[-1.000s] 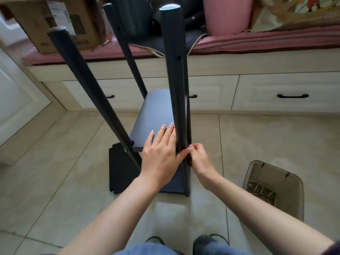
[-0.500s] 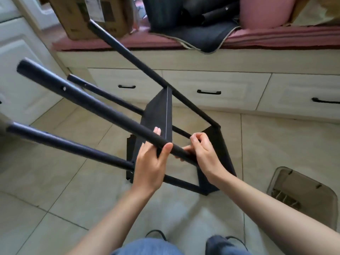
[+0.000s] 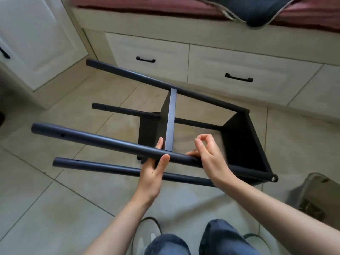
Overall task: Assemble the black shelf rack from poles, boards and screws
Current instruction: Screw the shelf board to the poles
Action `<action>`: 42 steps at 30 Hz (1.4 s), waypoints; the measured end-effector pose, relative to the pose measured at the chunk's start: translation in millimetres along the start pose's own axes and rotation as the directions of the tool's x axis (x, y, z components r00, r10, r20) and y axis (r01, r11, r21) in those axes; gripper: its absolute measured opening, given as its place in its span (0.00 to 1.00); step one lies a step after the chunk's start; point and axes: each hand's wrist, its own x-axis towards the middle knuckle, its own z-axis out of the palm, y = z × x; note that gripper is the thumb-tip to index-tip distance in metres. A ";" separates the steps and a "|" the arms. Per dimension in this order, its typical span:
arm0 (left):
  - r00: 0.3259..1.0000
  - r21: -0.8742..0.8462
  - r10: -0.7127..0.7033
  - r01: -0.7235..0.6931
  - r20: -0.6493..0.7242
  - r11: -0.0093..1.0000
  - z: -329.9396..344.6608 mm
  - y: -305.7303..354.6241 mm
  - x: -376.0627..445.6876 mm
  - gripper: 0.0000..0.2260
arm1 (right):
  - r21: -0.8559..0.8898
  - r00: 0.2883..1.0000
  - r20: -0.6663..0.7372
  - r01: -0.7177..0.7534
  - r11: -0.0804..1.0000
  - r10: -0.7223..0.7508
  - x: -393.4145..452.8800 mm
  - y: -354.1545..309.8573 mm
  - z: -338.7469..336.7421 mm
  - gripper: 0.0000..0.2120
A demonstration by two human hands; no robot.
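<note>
The black shelf rack lies tipped on its side on the tiled floor, its four poles pointing left. A middle board (image 3: pixel 170 118) and an end board (image 3: pixel 241 144) sit between the poles. A silver screw head (image 3: pixel 274 179) shows at the right end of the near upper pole (image 3: pixel 92 140). My left hand (image 3: pixel 152 172) grips this pole beside the middle board, thumb in front. My right hand (image 3: pixel 211 159) holds the same pole further right, its thumb and forefinger tips touching in a ring with nothing visible between them.
A translucent plastic tub (image 3: pixel 312 196) with small parts stands on the floor at the right. White drawers (image 3: pixel 239 70) run under a cushioned bench behind the rack, and a cabinet door (image 3: pixel 36 43) is at the left. My shoes (image 3: pixel 145 236) are at the bottom edge.
The rack went from standing upright to lying on its side, poles swinging down to the left. Both hands kept hold of the near pole as it tipped.
</note>
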 end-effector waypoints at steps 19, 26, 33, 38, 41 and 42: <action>0.976 -0.224 -0.204 0.183 -0.073 0.957 -12.0 -70.1 -9.8 0.23 | -0.287 0.994 0.049 -0.080 0.955 0.097 1.4 38.2 31.2 0.06; 0.919 0.190 -0.120 0.203 -0.375 0.961 -19.1 -50.8 -23.3 0.18 | -0.303 0.993 0.035 -0.094 0.948 0.110 1.8 34.7 34.6 0.02; 0.907 0.913 0.367 0.045 -0.208 0.405 -43.9 -31.9 -16.3 0.23 | -0.341 0.989 0.043 -0.119 0.933 0.142 -0.2 37.6 38.1 0.04; 0.831 0.939 0.501 -0.331 0.242 0.096 -64.3 -22.0 12.8 0.23 | -0.354 0.987 0.057 -0.123 0.927 0.152 0.8 34.6 36.1 0.05; 0.814 0.864 0.327 -0.504 0.479 -0.011 -76.5 -17.5 39.6 0.36 | -0.358 0.985 0.075 -0.117 0.926 0.153 0.6 33.6 35.6 0.07; 0.802 0.834 0.249 -0.550 0.543 -0.046 -79.5 -15.5 46.5 0.38 | -0.365 0.985 0.079 -0.116 0.924 0.155 0.5 33.6 35.7 0.08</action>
